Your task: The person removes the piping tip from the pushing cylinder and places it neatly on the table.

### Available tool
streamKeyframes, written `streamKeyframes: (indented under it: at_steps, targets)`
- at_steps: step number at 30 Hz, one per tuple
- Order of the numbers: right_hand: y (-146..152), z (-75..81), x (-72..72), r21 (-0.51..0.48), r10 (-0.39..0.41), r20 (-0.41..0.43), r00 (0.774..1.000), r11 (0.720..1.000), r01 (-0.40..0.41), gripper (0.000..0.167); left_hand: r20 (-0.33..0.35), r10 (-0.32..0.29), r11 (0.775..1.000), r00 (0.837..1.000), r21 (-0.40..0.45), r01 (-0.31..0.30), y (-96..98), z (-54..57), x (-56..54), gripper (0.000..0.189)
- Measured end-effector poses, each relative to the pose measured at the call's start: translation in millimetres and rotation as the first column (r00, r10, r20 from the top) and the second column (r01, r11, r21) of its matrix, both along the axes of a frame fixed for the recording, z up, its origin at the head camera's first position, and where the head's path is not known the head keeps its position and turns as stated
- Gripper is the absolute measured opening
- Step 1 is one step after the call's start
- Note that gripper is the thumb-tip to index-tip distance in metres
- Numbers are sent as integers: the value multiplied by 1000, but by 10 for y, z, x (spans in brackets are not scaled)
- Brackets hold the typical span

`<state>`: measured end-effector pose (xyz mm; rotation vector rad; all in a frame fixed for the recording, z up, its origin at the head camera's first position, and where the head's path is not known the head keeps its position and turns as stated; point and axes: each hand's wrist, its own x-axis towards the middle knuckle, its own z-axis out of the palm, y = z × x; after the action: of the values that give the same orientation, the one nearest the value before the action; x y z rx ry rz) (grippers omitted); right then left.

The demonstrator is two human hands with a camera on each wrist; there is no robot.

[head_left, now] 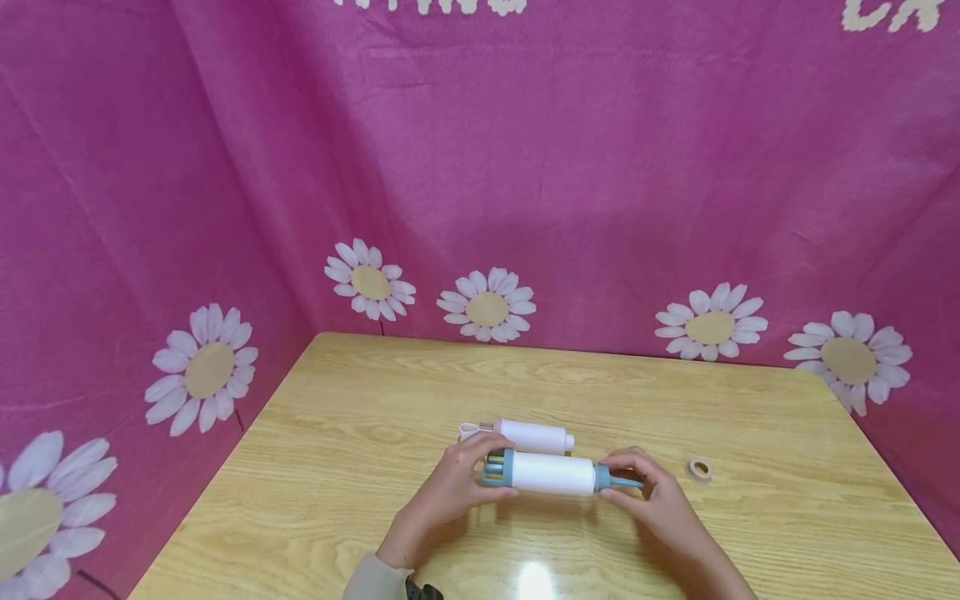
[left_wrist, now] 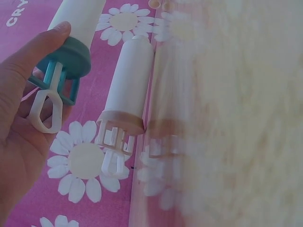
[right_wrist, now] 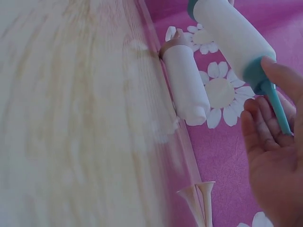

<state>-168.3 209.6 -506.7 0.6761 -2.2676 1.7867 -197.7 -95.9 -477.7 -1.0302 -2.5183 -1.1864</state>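
Note:
Both hands hold a white piping syringe (head_left: 553,472) with teal ends, level above the table. My left hand (head_left: 452,477) grips its teal collar (left_wrist: 75,59), thumb across the collar's edge; the white loop of the plunger (left_wrist: 46,113) shows beside the palm. At the other end my right hand (head_left: 651,492) pinches the teal nozzle cap (right_wrist: 254,75) between thumb and fingers. The tapered teal nozzle (right_wrist: 278,111) points across the right hand's fingers. Just behind lies a second white syringe (head_left: 534,437), with a pinkish-beige collar (left_wrist: 122,120) and a white loop handle.
To the right of my right hand, a beige cone-shaped nozzle (right_wrist: 206,198) stands on the wooden table (head_left: 375,400). A magenta cloth (head_left: 525,167) printed with daisies hangs behind and at the sides of the table.

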Motion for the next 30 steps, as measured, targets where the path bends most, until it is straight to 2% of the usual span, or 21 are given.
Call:
streamKeyframes:
  at_steps: [2,6,9,11,14,16,18,21,23,26,30]
  targets:
    - [0,0,-9,-28,31,-42,999,999,-32,33,0,-2,1000,1000,4,2,0,2,-8,53]
    - [-1,-3,-16,-39,41,-89,995,998,-45,37,21,5,1000,1000,1,-5,-1,6,-15,53]
    - [-3,4,-8,-46,47,-65,997,998,-50,38,20,6,1000,1000,-2,-6,0,12,-14,53]
    - [-7,21,1,-43,33,-9,999,999,-33,34,15,6,1000,1000,-3,-6,1,13,-13,53]
    - [-20,61,10,-1,-47,99,994,999,47,22,17,3,1000,1000,-2,-3,-1,15,-9,53]
    - [-30,84,8,50,-116,176,977,993,109,19,21,3,1000,1000,-5,-3,-1,17,-4,54]
    - [-41,102,-2,103,-169,234,957,983,149,24,20,3,1000,1000,-9,-3,-2,23,2,54]
    - [-55,120,-13,154,-201,306,931,975,160,31,11,3,1000,1000,-13,-3,0,27,11,55]
    - [-63,128,-13,160,-196,329,924,976,151,31,-3,3,1000,1000,-14,-3,2,23,15,55]
    - [-64,136,5,172,-195,313,929,974,146,24,-26,6,1000,1000,-19,-6,4,16,17,55]
    - [-56,124,28,153,-169,253,953,979,133,12,-21,9,1000,1000,-17,-9,2,16,15,55]
